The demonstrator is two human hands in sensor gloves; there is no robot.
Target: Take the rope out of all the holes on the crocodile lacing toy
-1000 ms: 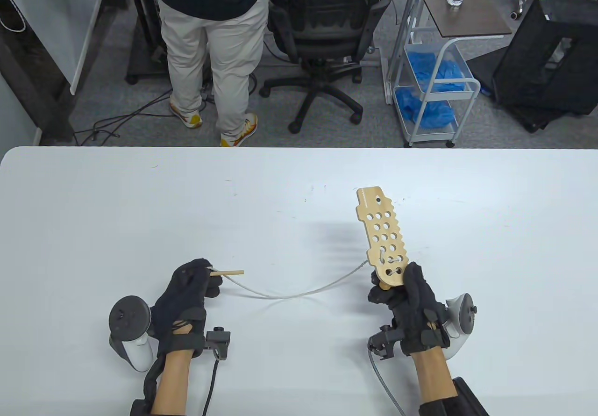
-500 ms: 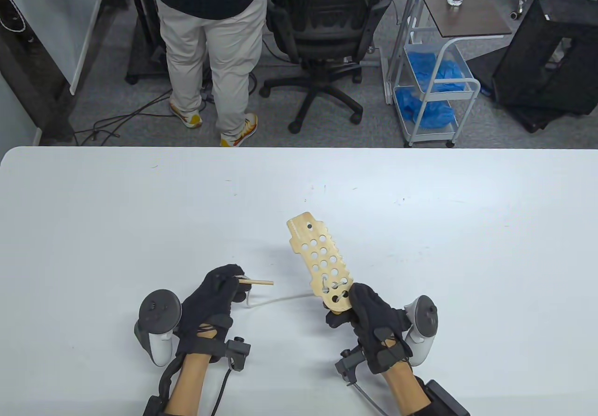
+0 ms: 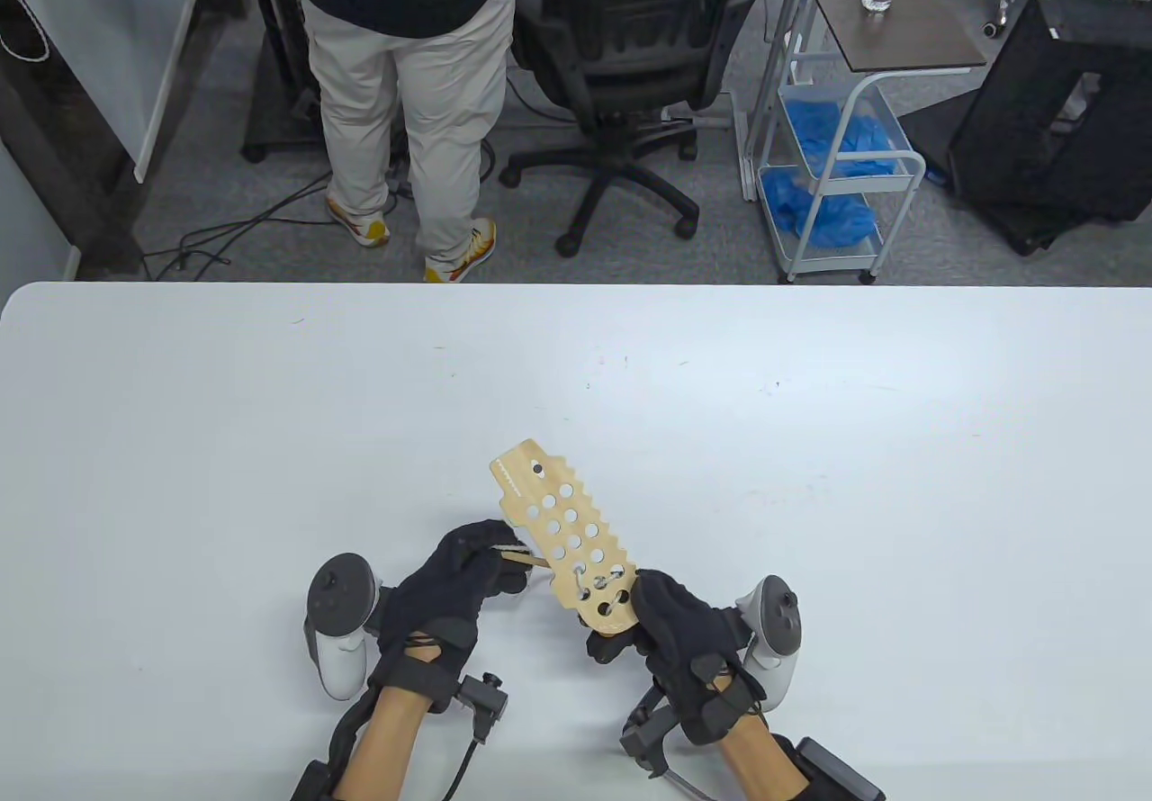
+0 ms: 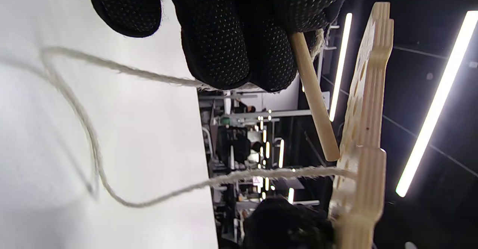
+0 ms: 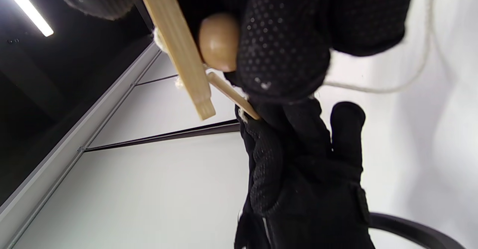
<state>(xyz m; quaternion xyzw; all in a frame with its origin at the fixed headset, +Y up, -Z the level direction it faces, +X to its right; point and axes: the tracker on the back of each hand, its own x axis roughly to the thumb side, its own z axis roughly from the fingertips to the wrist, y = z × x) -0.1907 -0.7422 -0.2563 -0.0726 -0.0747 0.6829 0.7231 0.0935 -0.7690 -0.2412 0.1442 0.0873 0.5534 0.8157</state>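
The wooden crocodile lacing board (image 3: 562, 531) is held tilted above the table, its near end gripped by my right hand (image 3: 652, 616). White rope (image 3: 605, 580) is laced through the holes nearest that hand. My left hand (image 3: 472, 567) pinches the rope's wooden needle (image 3: 526, 558), whose tip touches the board's left edge. In the left wrist view the needle (image 4: 313, 99) points at the board (image 4: 364, 129) and slack rope (image 4: 86, 129) loops over the table. The right wrist view shows the board's edge (image 5: 175, 43) and a round wooden bead (image 5: 218, 41) against my fingers.
A person (image 3: 405, 72) stands beyond the table's far edge beside a black office chair (image 3: 630, 72). A white cart (image 3: 837, 144) with blue material is further right. The white table (image 3: 270, 414) stretches wide on both sides of my hands.
Both hands moved together toward the middle: the board swung left and nearer, the left hand moved right. The taut rope between them went slack, and the needle tip now meets the board.
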